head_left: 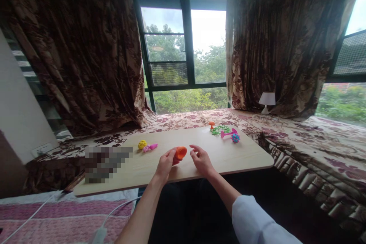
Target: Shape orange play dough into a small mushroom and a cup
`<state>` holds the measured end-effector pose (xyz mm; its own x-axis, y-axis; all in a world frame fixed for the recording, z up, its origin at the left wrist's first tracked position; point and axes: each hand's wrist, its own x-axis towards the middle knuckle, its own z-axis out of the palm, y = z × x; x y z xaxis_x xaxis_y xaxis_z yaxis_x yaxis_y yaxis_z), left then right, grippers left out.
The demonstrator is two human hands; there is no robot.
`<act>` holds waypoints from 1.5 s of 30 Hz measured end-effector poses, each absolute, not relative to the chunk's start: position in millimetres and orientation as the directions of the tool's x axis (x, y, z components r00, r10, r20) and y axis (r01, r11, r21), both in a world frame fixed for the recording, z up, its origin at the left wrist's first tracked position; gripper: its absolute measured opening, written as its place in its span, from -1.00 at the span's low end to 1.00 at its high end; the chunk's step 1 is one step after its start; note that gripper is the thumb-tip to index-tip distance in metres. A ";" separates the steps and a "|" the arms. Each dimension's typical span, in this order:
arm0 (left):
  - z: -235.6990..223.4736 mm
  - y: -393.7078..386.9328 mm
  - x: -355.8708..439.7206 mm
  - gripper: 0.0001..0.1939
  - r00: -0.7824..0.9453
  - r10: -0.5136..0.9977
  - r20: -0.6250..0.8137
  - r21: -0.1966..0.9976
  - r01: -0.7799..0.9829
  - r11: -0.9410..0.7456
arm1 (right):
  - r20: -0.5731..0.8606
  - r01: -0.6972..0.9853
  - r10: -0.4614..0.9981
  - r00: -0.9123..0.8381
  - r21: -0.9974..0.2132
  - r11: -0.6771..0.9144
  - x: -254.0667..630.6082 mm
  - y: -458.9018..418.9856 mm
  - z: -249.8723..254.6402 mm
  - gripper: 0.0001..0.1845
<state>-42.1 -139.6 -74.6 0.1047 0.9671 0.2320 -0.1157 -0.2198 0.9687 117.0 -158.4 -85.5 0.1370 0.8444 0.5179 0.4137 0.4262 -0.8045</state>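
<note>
My left hand (167, 161) is closed around a small orange cup-shaped toy (181, 153), held over the front part of the light wooden table (225, 160). The toy's round face is turned toward my other hand; its exact kind is unclear. Just right of it, my right hand (200, 159) is raised with its fingers apart and nothing visible between them. To the left on the tabletop lie a yellow knobbly toy (142, 144) and a pink toy piece (150, 147).
At the table's back right are a small orange piece (211, 125), a green tangle of strands (220, 129), a pink double-ended toy (228, 134) and a blue spiky ball (235, 138). A white lamp (267, 100) stands on the window seat. A pixelated patch covers the table's left end.
</note>
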 end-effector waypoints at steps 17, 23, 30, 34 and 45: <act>-71.2 -166.4 -21.6 -0.59 0.229 0.906 0.356 0.922 0.069 -0.380 | 0.563 0.477 0.821 0.092 -0.749 0.460 115.2 -163.8 -86.9 -0.79; -70.0 -167.4 -23.4 -0.60 0.280 0.878 0.388 0.907 0.056 -0.418 | 0.550 0.469 0.829 0.102 -0.762 0.447 114.7 -160.4 -86.8 -0.80; -72.2 -166.1 -25.5 -0.54 0.283 0.873 0.396 0.897 0.085 -0.435 | 0.551 0.421 0.832 0.061 -0.771 0.479 114.8 -157.6 -88.7 -0.75; -68.6 -137.3 -61.1 -0.53 0.158 0.883 0.441 0.774 0.431 -0.464 | 0.542 0.421 0.834 0.100 -0.783 0.458 114.9 -153.6 -92.2 -0.69; -60.0 -68.6 -183.7 -0.78 -0.164 0.849 0.502 0.402 0.914 -0.061 | 0.504 0.524 0.863 0.041 -0.746 0.411 116.5 -140.4 -92.0 -0.73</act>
<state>-183.7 -68.6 -60.0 -0.1644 0.8493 0.5017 0.9136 -0.0606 0.4020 116.5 -140.4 -92.0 0.0411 0.8625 0.5044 0.5237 0.4113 -0.7460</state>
